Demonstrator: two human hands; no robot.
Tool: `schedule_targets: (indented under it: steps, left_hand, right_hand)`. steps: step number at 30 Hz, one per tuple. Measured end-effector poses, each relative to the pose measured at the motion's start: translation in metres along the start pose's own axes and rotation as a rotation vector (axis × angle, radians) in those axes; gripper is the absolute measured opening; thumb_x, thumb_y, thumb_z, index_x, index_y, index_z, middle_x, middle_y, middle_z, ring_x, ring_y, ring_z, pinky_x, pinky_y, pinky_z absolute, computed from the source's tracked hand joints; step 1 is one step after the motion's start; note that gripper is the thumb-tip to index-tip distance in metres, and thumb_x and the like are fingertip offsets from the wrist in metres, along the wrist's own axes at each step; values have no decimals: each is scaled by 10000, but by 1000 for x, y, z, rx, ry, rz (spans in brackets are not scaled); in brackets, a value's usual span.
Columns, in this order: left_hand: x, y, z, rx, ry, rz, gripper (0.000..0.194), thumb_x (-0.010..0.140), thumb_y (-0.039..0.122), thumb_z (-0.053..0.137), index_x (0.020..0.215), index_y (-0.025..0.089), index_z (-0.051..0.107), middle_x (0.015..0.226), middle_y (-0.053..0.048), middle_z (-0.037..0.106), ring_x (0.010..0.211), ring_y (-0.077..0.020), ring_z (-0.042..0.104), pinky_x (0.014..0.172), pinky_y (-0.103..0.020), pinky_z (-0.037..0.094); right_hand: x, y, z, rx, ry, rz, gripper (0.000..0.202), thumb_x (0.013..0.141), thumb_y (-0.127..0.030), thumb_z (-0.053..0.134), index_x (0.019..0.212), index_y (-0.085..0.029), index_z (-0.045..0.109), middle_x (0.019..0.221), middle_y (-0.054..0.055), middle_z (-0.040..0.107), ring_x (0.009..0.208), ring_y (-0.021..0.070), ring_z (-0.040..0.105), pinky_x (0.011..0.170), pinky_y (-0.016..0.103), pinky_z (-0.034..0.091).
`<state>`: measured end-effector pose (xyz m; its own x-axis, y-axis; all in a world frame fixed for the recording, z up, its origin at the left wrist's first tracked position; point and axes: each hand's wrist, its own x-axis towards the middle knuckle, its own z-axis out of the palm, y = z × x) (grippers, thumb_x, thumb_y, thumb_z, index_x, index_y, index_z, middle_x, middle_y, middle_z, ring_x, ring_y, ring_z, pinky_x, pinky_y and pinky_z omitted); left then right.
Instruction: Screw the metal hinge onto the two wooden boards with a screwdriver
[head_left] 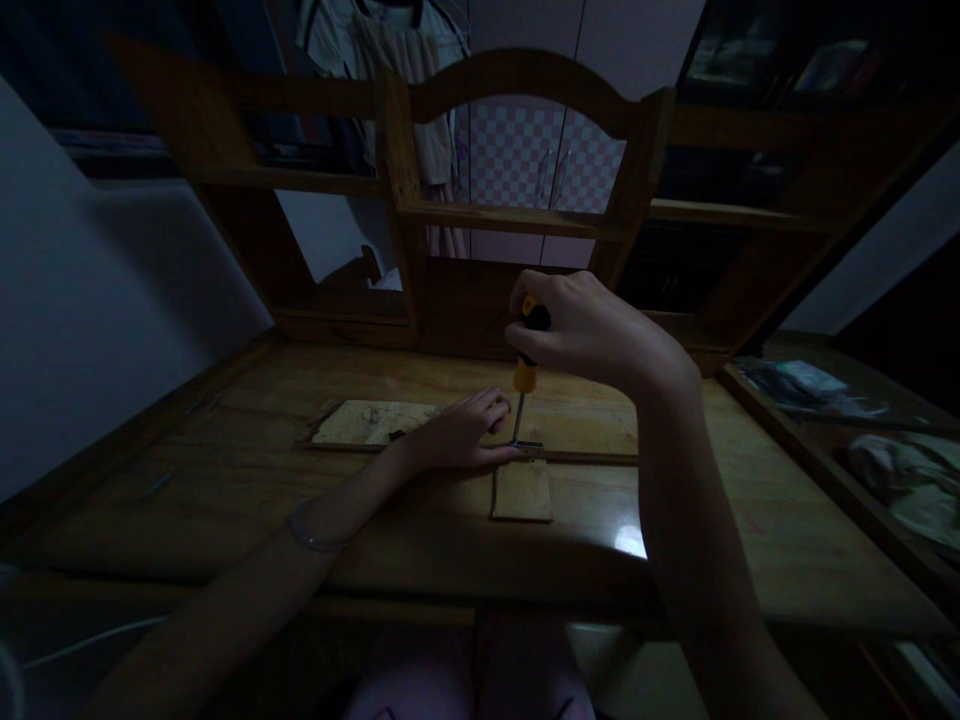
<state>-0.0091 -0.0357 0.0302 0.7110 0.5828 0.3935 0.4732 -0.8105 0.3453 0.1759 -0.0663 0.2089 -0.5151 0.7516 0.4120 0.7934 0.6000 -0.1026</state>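
My right hand (562, 320) is wrapped round the yellow and black handle of a screwdriver (526, 374), which stands nearly upright with its shaft pointing down. The tip meets a small metal hinge-like piece (531, 448) near the edge of a long wooden board (592, 436). My left hand (474, 430) rests on the board, its thumb against the metal piece and its other fingers curled; whether it grips anything is hard to make out. Below the metal piece lies a small square wooden piece (523, 492). The board's left part has a rough, chipped end.
The wooden desk (247, 480) carries a shelf frame (510, 215) along its back. At the right, beyond a raised wooden edge, lie cloths (907, 480) and papers or bags (810, 380). A thin pale strip (158, 485) lies at the left.
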Motion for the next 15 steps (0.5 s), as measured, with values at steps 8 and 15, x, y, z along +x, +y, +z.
schedule_targets:
  steps: [8, 15]
  left_hand:
    - [0, -1, 1, 5, 5, -7, 384, 845, 564, 645, 893, 203, 525, 1011, -72, 539, 902, -219, 536, 794, -349, 469]
    - [0, 0, 1, 39, -7, -10, 388, 857, 567, 636, 866, 206, 495, 1021, -68, 532, 901, -214, 536, 782, -339, 465]
  right_hand:
    - [0, 1, 1, 2, -2, -3, 237, 894, -310, 521, 1055, -179, 636, 938, 82, 691, 872, 221, 618, 813, 337, 435]
    - [1, 4, 3, -18, 8, -21, 242, 918, -328, 520, 1076, -184, 633, 893, 76, 680, 819, 220, 611, 767, 344, 417]
